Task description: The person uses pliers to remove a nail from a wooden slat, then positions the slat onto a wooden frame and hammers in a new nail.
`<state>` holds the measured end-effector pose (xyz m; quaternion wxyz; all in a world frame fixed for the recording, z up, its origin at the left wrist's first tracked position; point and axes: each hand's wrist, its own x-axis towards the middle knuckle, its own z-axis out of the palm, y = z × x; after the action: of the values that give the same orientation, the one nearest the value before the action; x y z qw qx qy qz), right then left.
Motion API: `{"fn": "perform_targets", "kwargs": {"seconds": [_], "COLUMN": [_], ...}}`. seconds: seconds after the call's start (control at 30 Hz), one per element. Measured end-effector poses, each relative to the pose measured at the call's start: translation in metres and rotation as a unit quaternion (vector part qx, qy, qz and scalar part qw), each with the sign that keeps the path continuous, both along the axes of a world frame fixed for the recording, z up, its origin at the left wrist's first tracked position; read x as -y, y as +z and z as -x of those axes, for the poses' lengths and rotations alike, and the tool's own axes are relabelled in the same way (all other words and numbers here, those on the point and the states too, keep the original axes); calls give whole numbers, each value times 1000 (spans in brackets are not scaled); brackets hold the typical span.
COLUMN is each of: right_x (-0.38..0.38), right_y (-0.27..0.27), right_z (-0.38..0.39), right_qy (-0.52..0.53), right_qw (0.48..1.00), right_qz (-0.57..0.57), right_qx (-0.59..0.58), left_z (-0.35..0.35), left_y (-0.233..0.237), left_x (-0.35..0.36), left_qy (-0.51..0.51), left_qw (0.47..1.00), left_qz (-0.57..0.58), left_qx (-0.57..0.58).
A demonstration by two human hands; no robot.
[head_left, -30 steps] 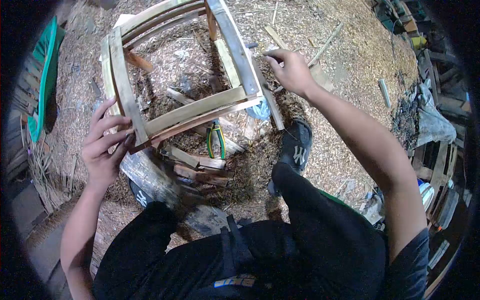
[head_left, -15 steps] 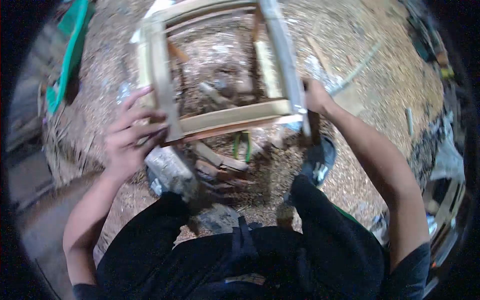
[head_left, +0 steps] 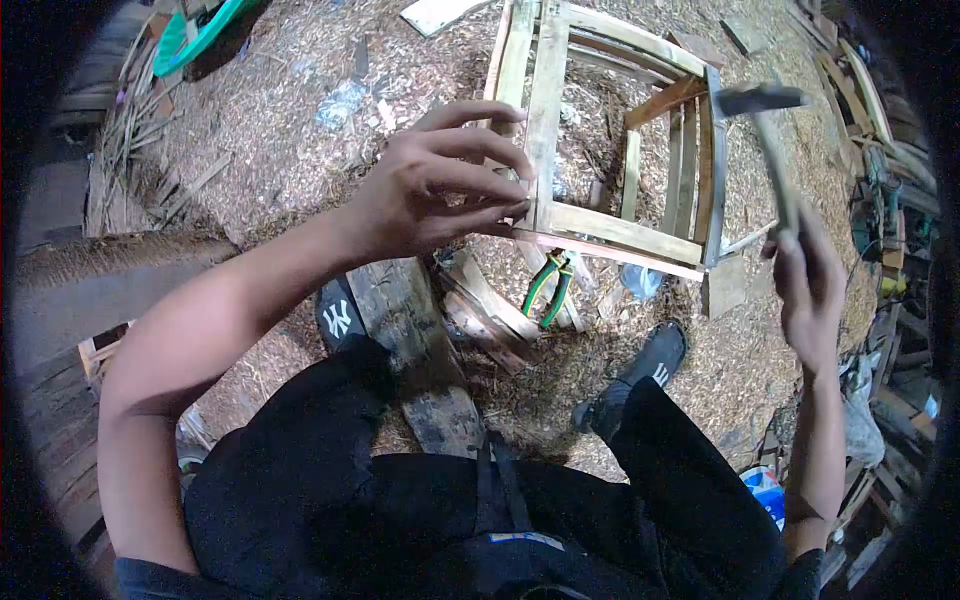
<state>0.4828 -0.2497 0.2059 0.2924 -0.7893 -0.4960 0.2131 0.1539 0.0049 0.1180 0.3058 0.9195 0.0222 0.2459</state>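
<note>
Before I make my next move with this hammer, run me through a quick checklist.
1. Hammer gripped: ok, the right hand is closed around its handle.
2. Left hand clear of the hammer head: ok for now, with its fingertips at the near left corner of the wooden frame.
3. Nail between the left fingertips: cannot tell, too small to make out.
4. Frame firmly supported underneath: cannot tell, what bears it is hidden.
5. Floor below the frame free of tools: not ok, green-handled pliers lie there.
6. Feet covered: ok, dark shoes on both.
</note>
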Motion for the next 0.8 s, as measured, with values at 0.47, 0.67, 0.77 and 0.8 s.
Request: {"fn": "perform_targets", "kwargs": {"seconds": [0.47, 0.67, 0.77, 0.8], "right_x": [-30, -31, -28, -28], "right_y": [12, 5, 7, 7], "right_z": [95, 90, 91, 91], "right_qy": [249, 263, 243, 265], "right_qw": [966, 959, 963, 956], "right_qz": [-7, -27, -66, -24], "right_qx": [71, 101, 94, 126], "left_z": [-1, -2, -1, 0], "left_y": [-3, -6, -7, -8], "left_x": [2, 1, -1, -3], "left_qy": [7, 18, 3, -2], "left_qw": [997, 993, 995, 994], "left_qz": [-59, -85, -74, -79], "left_qx": [55, 74, 71, 72]}}
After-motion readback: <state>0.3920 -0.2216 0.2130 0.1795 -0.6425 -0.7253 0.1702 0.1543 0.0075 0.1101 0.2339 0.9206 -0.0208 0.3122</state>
